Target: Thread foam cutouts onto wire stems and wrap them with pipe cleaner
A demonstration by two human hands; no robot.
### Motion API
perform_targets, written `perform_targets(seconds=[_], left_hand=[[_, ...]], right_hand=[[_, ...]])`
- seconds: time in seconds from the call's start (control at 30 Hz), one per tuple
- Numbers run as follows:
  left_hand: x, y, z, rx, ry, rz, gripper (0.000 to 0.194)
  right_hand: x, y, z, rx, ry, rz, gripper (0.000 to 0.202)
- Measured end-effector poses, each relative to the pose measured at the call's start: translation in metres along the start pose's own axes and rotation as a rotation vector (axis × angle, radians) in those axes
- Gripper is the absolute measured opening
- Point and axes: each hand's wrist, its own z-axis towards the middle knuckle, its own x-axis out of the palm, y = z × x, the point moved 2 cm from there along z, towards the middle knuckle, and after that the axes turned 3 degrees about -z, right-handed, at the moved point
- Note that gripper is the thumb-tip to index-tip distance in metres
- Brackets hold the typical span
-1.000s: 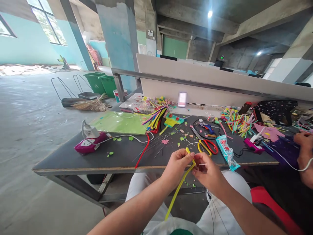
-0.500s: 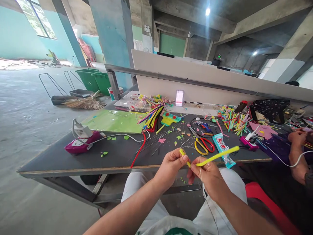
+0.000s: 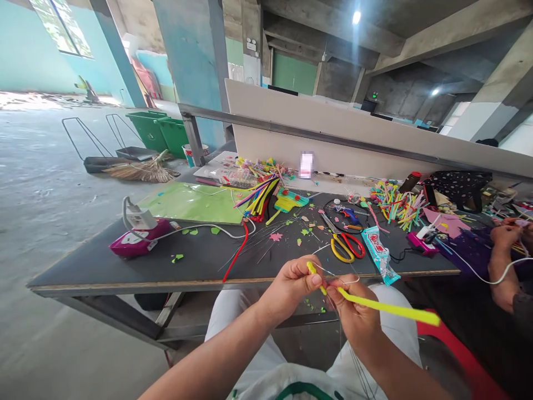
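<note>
Both of my hands work on a yellow pipe cleaner (image 3: 391, 308) above my lap, just off the table's front edge. My left hand (image 3: 297, 280) pinches its short, twisted end between thumb and fingers. My right hand (image 3: 353, 311) is closed on it close by, and the long straight part sticks out to the right past the wrist. Thin wires (image 3: 360, 366) hang down from my hands toward my lap. Past my fingers lie scissors (image 3: 347, 247) with one yellow and one red handle, and a blue snack wrapper (image 3: 380, 253).
On the dark table (image 3: 208, 266) lie a red pipe cleaner (image 3: 237, 258), a green sheet (image 3: 195, 203), pink power strips (image 3: 139, 239) and a pile of coloured pipe cleaners (image 3: 397, 203). A co-worker's hands (image 3: 506, 236) are at the right. A white partition (image 3: 333, 122) stands behind.
The long part of the yellow pipe cleaner has swung from pointing up and right to pointing down and right. My right hand has turned with it; my left hand keeps its pinch.
</note>
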Motion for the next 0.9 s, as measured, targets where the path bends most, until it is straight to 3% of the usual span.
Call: perform_targets(seconds=[0.17, 0.3, 0.4, 0.53, 0.7, 0.9], left_hand=[[-0.005, -0.004, 0.001, 0.006, 0.030, -0.019, 0.021], [-0.004, -0.002, 0.002, -0.049, 0.086, -0.040, 0.022], [-0.001, 0.000, 0.002, -0.118, 0.135, -0.050, 0.025], [0.002, 0.000, 0.003, -0.120, 0.141, -0.014, 0.029], [0.003, -0.003, 0.002, -0.103, 0.127, 0.068, 0.030], [0.007, -0.002, 0.000, -0.109, 0.072, 0.106, 0.028]], right_hand=[[-0.003, -0.009, 0.004, 0.368, 0.455, 0.574, 0.011], [0.000, -0.017, 0.008, 0.601, 0.550, 0.934, 0.017], [0.011, -0.025, 0.004, 0.686, 0.641, 1.073, 0.023], [0.022, -0.032, -0.004, 0.726, 0.685, 1.130, 0.022], [0.019, -0.029, -0.004, 0.717, 0.645, 1.153, 0.024], [0.009, -0.015, 0.006, 0.661, 0.604, 0.963, 0.021]])
